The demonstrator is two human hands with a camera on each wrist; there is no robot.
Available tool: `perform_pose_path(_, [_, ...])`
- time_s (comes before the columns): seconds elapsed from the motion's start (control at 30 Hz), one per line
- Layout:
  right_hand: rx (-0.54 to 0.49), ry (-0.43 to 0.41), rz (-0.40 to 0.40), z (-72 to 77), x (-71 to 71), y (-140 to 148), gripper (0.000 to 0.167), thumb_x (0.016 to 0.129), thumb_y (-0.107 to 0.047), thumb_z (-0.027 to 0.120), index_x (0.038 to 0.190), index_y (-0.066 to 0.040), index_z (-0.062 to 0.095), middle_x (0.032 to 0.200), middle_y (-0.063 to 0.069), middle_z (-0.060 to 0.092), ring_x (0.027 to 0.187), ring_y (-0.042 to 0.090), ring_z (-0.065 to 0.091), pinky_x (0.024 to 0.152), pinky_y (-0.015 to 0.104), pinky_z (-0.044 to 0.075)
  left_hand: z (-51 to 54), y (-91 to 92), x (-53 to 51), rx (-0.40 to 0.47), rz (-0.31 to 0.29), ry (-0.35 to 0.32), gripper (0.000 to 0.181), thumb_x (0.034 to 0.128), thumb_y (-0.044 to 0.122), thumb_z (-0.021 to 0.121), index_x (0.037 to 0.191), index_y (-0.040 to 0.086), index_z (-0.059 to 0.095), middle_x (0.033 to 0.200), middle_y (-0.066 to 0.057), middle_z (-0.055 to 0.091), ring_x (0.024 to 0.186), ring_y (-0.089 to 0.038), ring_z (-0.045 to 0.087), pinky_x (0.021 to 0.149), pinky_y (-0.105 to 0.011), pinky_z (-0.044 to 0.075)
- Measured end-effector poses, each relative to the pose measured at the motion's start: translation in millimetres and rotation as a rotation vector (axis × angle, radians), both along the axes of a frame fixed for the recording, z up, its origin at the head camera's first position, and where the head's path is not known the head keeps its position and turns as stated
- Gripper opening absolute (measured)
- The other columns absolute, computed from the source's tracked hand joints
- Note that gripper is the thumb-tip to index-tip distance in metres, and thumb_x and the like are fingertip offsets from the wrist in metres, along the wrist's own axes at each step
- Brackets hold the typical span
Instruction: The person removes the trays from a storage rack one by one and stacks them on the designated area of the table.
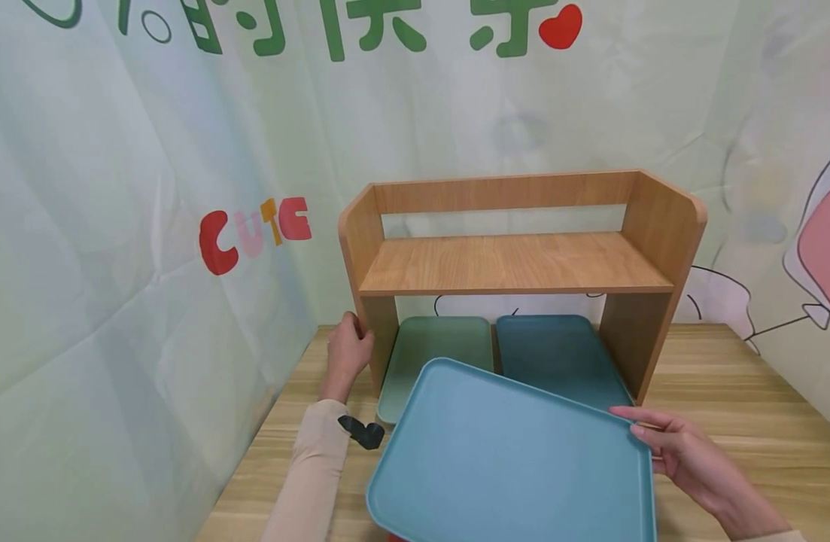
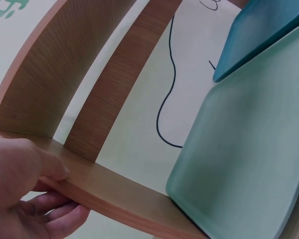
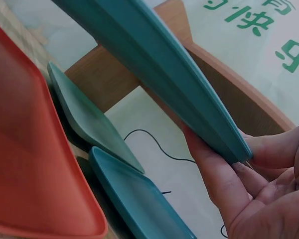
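Observation:
My right hand pinches the corner of a light blue tray, thumb on one side and fingers on the other. That tray is held tilted in front of a two-level wooden desk shelf. At the shelf's left side panel, my left hand grips the edge, as the left wrist view shows with its thumb and curled fingers. Under the shelf board lie a green tray on the left and a dark teal tray on the right, side by side. The light blue tray overlaps their front parts.
A red-orange tray shows in the right wrist view, mostly hidden under the blue one in the head view. The wooden table extends on both sides of the shelf. A printed cloth hangs behind and at the left.

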State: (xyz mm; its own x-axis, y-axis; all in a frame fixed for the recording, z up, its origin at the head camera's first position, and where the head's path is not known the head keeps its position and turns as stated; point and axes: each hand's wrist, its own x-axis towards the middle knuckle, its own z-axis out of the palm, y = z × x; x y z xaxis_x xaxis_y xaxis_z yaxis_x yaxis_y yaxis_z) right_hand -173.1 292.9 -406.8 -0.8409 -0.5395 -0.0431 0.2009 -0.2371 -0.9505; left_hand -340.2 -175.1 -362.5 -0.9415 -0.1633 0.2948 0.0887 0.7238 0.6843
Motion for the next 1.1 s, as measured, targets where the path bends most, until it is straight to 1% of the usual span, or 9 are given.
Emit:
perform_pose_path(0.17, [-0.002,0.013,0.025,-5.8,-2.9,1.3,0.043,0.103,-0.007,0.032,0.125,-0.028,0.063,0.117,-0.004,0.068,0.101,0.013,0.067,0.088,0.033,0.053,0.7,0.0,0.1,0.015,-0.004,-0.017,0.019,0.0927,0.015,0.054,0.105,0.002,0.049,0.098,-0.017,0.058,0.089,-0.029,0.058,0.073,-0.039,0.050])
perform_pose_path(0.27, [0.037,0.014,0.020,-9.7,-4.4,1.7,0.041,0.103,-0.008,0.034,0.124,-0.029,0.063,0.116,-0.005,0.068,0.100,0.012,0.067,0.088,0.033,0.053,1.2,0.1,0.0,0.015,-0.008,-0.017,0.019,0.0928,0.015,0.054,0.106,0.002,0.049,0.098,-0.016,0.058,0.089,-0.029,0.058,0.072,-0.038,0.050])
perform_pose_path(0.4, [0.116,0.020,0.004,-15.0,-7.4,0.5,0.037,0.103,-0.012,0.037,0.126,-0.028,0.062,0.115,-0.007,0.067,0.101,0.011,0.066,0.088,0.034,0.053,1.1,-0.4,0.1,0.011,-0.009,-0.004,0.019,0.0924,0.015,0.054,0.105,0.002,0.049,0.096,-0.016,0.058,0.087,-0.029,0.058,0.071,-0.038,0.048])
perform_pose_path(0.5, [0.139,0.020,-0.001,-18.2,-10.3,-1.5,0.036,0.103,-0.013,0.038,0.127,-0.026,0.062,0.115,-0.008,0.066,0.101,0.011,0.066,0.087,0.034,0.053,0.5,-0.8,-0.1,0.007,-0.009,0.002,0.018,0.0921,0.015,0.054,0.104,0.002,0.050,0.095,-0.016,0.058,0.086,-0.028,0.057,0.070,-0.037,0.047])
perform_pose_path(0.6, [0.131,0.022,0.006,-22.2,-13.0,-3.4,0.037,0.103,-0.012,0.037,0.126,-0.026,0.062,0.116,-0.008,0.066,0.101,0.011,0.066,0.086,0.034,0.053,0.3,-0.7,0.4,0.004,-0.010,0.003,0.018,0.0922,0.015,0.054,0.103,0.002,0.049,0.095,-0.015,0.057,0.086,-0.028,0.057,0.070,-0.037,0.047])
perform_pose_path(0.8, [0.155,-0.018,-0.020,-30.8,-16.1,-6.9,0.035,0.102,-0.013,0.039,0.122,-0.028,0.064,0.114,-0.008,0.066,0.099,0.010,0.065,0.085,0.033,0.053,0.3,-0.2,0.2,-0.001,-0.008,0.003,0.018,0.0922,0.015,0.054,0.104,0.002,0.050,0.096,-0.015,0.058,0.087,-0.028,0.057,0.070,-0.037,0.048])
perform_pose_path(0.97, [0.151,-0.029,-0.021,-36.8,-17.4,-8.7,0.033,0.101,-0.014,0.042,0.123,-0.024,0.064,0.114,-0.004,0.068,0.100,0.012,0.066,0.085,0.034,0.054,0.2,-0.4,0.1,-0.007,-0.004,0.012,0.017,0.0919,0.014,0.054,0.103,0.002,0.049,0.094,-0.015,0.057,0.085,-0.028,0.056,0.069,-0.036,0.047])
perform_pose_path(1.1, [0.135,-0.028,0.001,-41.3,-18.4,-8.7,0.033,0.102,-0.013,0.040,0.124,-0.021,0.063,0.114,-0.001,0.068,0.101,0.014,0.067,0.084,0.035,0.054,0.1,-0.3,0.4,-0.010,-0.002,0.011,0.017,0.0919,0.015,0.054,0.102,0.002,0.050,0.094,-0.015,0.057,0.085,-0.028,0.057,0.068,-0.036,0.047])
